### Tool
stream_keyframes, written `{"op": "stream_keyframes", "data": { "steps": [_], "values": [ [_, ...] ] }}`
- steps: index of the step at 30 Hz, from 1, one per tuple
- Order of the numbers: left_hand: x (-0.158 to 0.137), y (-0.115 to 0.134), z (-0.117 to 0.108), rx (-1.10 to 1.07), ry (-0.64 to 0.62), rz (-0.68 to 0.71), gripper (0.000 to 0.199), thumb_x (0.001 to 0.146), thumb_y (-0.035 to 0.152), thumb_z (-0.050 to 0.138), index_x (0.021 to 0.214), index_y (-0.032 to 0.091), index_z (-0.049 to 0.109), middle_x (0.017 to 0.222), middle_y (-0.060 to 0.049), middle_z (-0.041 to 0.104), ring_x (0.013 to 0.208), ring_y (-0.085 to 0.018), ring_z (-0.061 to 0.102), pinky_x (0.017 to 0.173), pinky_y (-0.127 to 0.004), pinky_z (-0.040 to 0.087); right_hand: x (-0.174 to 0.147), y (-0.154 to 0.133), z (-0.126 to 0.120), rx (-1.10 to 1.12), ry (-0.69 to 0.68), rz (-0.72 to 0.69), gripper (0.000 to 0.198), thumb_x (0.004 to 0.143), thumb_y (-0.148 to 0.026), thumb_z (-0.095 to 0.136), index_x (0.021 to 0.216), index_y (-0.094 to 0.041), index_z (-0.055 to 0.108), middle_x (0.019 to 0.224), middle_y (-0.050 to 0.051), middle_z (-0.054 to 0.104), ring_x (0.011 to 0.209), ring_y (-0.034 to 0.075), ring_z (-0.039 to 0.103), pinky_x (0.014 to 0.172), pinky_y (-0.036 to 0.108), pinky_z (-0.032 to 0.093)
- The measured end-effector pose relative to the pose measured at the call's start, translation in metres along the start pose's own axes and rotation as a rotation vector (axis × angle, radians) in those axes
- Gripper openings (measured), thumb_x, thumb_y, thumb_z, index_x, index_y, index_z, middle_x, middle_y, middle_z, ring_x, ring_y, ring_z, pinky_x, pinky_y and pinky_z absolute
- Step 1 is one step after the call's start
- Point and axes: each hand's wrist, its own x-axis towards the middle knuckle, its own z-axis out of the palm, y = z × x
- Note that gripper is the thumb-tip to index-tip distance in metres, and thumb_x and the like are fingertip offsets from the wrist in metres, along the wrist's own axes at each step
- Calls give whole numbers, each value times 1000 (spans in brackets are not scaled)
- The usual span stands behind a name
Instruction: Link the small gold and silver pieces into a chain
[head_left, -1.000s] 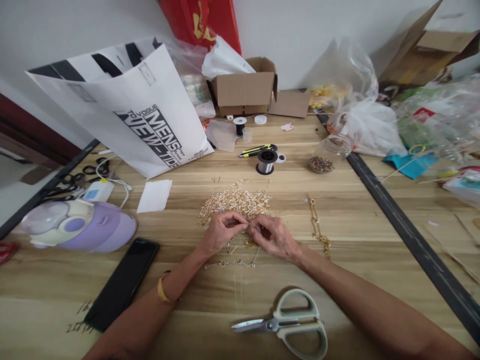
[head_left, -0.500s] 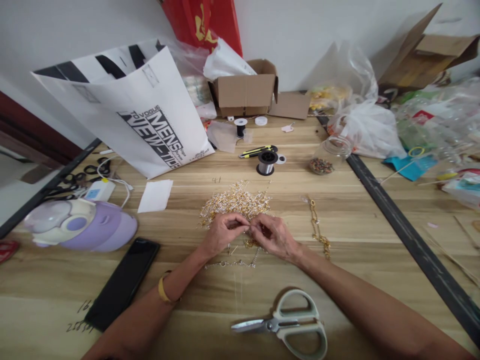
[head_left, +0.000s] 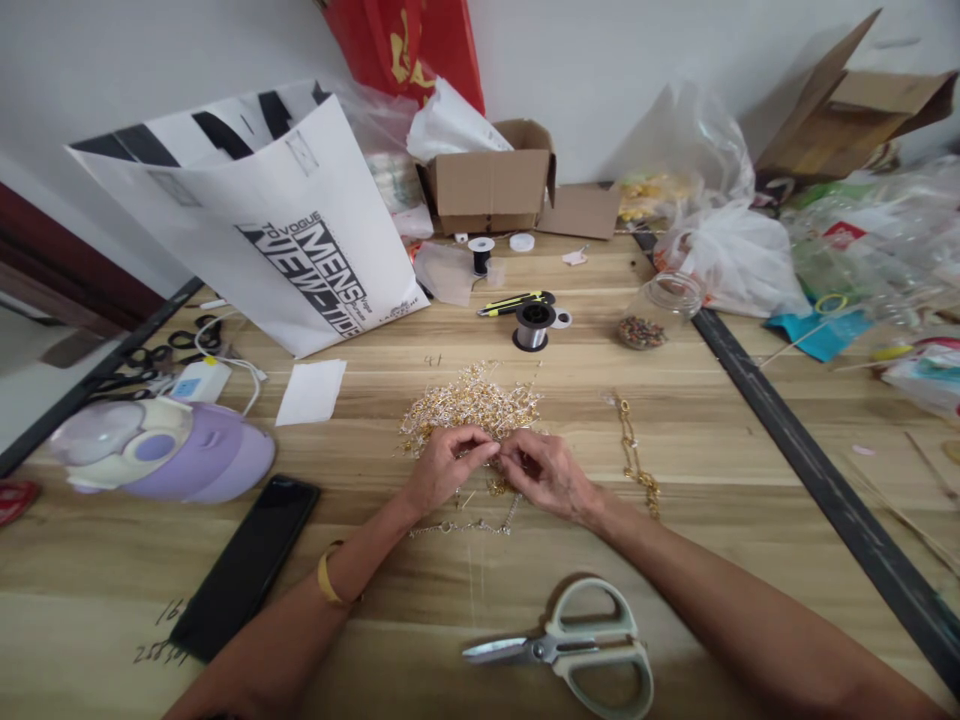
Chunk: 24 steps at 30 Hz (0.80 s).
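Observation:
My left hand [head_left: 454, 462] and my right hand [head_left: 546, 472] meet fingertip to fingertip, each closed in a pinch. What they pinch is too small to make out. Just behind them spreads a pile of small gold and silver jewelry pieces [head_left: 472, 400]. Some gold chain [head_left: 496, 487] lies under the right fingers, partly hidden. Nearer to me a silver chain [head_left: 461, 527] is stretched across the wood. A gold chain [head_left: 630, 450] rests to the right of my right hand. Scissors [head_left: 559, 650] with pale handles lie in front, blades pointing left.
To the left are a black phone [head_left: 247, 565], a purple bottle [head_left: 202, 452] and white paper [head_left: 310, 392]. Behind the pile stand a wire spool [head_left: 533, 328], a box cutter [head_left: 510, 303] and a bead jar [head_left: 660, 310]. A white paper bag [head_left: 300, 230] and a cardboard box [head_left: 491, 185] stand farther back.
Both hands stay almost in place, fingertips still together over the front of the pile. Nothing else has visibly moved.

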Motion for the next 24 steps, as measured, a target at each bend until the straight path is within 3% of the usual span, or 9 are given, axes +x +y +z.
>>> {"op": "stream_keyframes", "data": {
  "steps": [9, 15, 24],
  "values": [
    [-1, 2, 0, 50, 16, 85, 13, 80, 21, 60, 71, 12, 63, 69, -3, 62, 67, -13, 56, 65, -23, 43, -1, 0, 0, 20, 8, -18, 5, 85, -18, 51, 82, -17, 54, 62, -2, 49, 49, 8, 40, 48, 21, 33],
    [0, 2, 1, 49, 44, 162, 15, 79, 24, 63, 68, 14, 62, 71, -3, 61, 71, -14, 56, 70, -26, 43, 0, 0, -3, 72, 64, 1, 19, 82, -26, 61, 97, -18, 53, 85, 6, 58, 66, 13, 51, 53, 23, 42],
    [0, 5, 1, 79, 33, 145, 17, 81, 24, 61, 67, 14, 63, 69, -3, 61, 69, -14, 55, 71, -26, 43, -3, 6, 1, 70, 67, 20, 6, 87, -24, 56, 88, -18, 57, 75, 3, 60, 57, 11, 49, 53, 23, 42]
  ]
}}
